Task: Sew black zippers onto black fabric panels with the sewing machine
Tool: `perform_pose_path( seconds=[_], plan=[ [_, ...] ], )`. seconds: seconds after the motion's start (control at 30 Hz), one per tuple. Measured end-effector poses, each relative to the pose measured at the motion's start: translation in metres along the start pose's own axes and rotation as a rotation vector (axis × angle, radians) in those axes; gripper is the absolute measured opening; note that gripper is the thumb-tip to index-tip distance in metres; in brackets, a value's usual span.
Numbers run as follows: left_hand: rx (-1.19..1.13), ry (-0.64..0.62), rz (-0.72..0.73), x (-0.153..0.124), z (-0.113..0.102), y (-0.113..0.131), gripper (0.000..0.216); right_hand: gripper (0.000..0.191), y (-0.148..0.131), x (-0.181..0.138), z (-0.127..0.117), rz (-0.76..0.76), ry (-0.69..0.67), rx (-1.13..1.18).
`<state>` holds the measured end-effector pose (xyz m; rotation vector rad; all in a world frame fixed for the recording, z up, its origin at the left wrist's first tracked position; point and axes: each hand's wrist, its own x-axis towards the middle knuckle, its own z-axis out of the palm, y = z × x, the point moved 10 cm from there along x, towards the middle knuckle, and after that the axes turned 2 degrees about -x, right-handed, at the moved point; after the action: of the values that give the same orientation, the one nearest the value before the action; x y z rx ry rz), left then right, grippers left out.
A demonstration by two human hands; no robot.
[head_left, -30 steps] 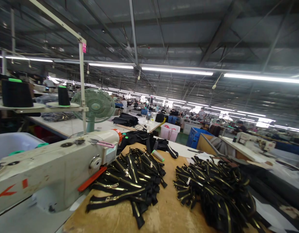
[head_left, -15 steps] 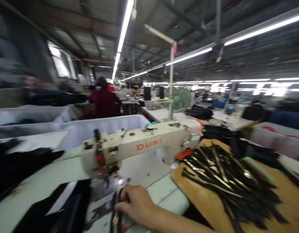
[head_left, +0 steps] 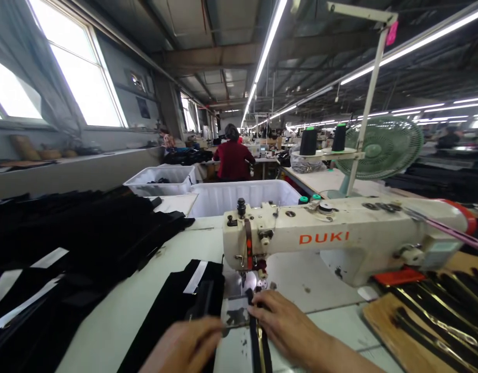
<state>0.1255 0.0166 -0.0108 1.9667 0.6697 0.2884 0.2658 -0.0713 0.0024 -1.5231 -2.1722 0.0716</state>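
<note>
A black zipper with gold teeth (head_left: 261, 344) runs lengthwise up to the presser foot of a white sewing machine (head_left: 285, 233). My right hand (head_left: 287, 321) is closed on its upper end, thumb and fingertips pinching the tape just in front of the needle area. My left hand (head_left: 188, 344), smeared by motion, is over the lower part of a black fabric piece with a white strip (head_left: 202, 290). Whether its fingers grip the cloth is unclear. That piece lies on the table left of the metal needle plate (head_left: 235, 313).
Black cut pieces (head_left: 79, 228) are heaped at the left. More gold-toothed zippers (head_left: 436, 311) lie on a brown board (head_left: 382, 316) at the right. Behind the machine stand white bins (head_left: 246, 194), a green fan (head_left: 378, 147), thread cones (head_left: 308, 141) and a seated person (head_left: 233, 158).
My view has turned left, so the machine sits further right. My left hand has come into fuller view over the black fabric. My right hand stays on the zipper.
</note>
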Motion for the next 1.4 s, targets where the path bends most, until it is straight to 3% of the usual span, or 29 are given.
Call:
perform_pose_path(
  seconds=[0.03,0.1,0.2,0.27,0.37,0.53,0.63,0.7,0.87,1.07,1.4],
  plan=[
    [0.300,0.117,0.125,0.013,-0.028,0.008,0.029,0.042,-0.001,0.002,0.000,-0.006,-0.003,-0.001],
    [0.412,0.162,0.192,0.046,-0.060,0.003,0.038,0.037,-0.001,0.004,-0.001,-0.002,0.004,-0.018],
    [0.455,0.131,0.241,0.091,-0.076,-0.009,0.054,0.033,0.001,0.004,0.000,0.011,0.007,-0.067],
    [0.453,0.106,0.254,0.105,-0.071,-0.014,0.042,0.032,0.003,0.003,0.003,0.016,0.009,-0.092],
    [0.425,0.123,0.240,0.104,-0.059,-0.015,0.022,0.031,0.006,0.002,0.007,0.006,0.049,-0.113],
    [0.377,0.196,0.208,0.089,-0.033,-0.008,0.027,0.026,0.004,0.003,0.006,-0.029,0.137,-0.137],
    [0.423,0.317,0.248,0.073,-0.020,-0.003,0.033,0.022,0.004,0.004,0.005,-0.016,0.131,-0.153],
    [0.470,0.357,0.315,0.056,-0.007,0.002,0.043,0.019,0.003,0.004,0.004,-0.014,0.128,-0.178],
    [0.713,0.279,0.568,0.016,0.031,0.026,0.061,0.018,-0.002,0.003,0.001,-0.069,0.182,-0.207],
    [0.804,0.291,0.608,0.019,0.030,0.045,0.057,0.021,-0.002,0.000,-0.003,-0.086,0.244,-0.171],
    [0.821,0.272,0.614,0.020,0.033,0.044,0.065,0.022,0.000,0.001,0.000,-0.095,0.222,-0.184]
  ],
)
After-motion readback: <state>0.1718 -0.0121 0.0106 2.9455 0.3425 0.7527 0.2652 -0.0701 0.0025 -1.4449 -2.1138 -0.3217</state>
